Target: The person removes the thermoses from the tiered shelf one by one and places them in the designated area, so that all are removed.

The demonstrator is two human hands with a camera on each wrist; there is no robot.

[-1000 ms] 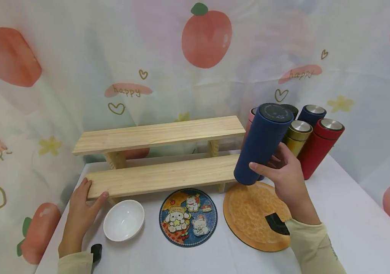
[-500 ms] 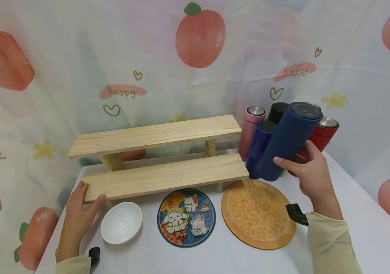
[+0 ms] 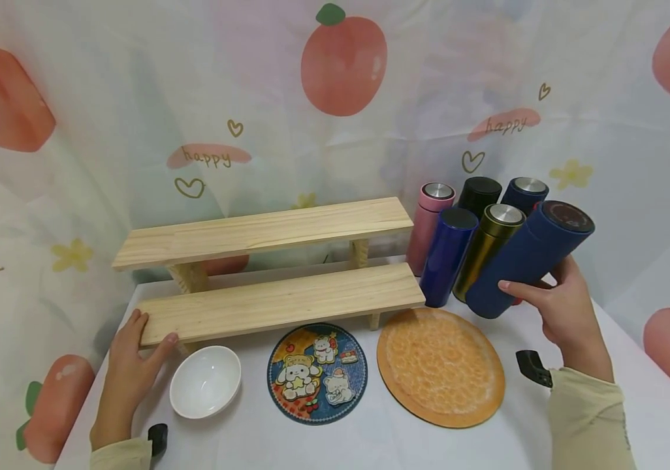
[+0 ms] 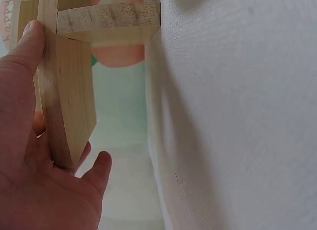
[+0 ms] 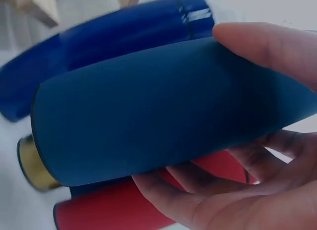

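Note:
My right hand [image 3: 570, 316] grips a matte dark blue thermos flask [image 3: 526, 258], thumb on the near side and fingers behind. The flask leans to the right, its dark round end up, in front of a red thermos that it mostly hides. In the right wrist view the blue flask [image 5: 124, 116] lies across the picture, a red thermos [image 5: 114, 207] beyond the fingers. At the left, my left hand [image 3: 126, 372] holds the end of a two-tier wooden rack's lower board [image 3: 276, 303]. Close up, its thumb and fingers go around the board's end [image 4: 54, 106].
Beside the rack stand a pink thermos [image 3: 427, 225], a glossy blue one [image 3: 448, 258], a gold one [image 3: 484, 251], a black one [image 3: 480, 190] and another blue one [image 3: 526, 192]. In front lie a white bowl [image 3: 206, 382], a cartoon mat [image 3: 317, 372] and an orange-brown round mat [image 3: 441, 369].
My right hand has carried the blue flask rightward, from the rack's right end past the gold thermos, and tilted it further. My left hand keeps its place on the lower board.

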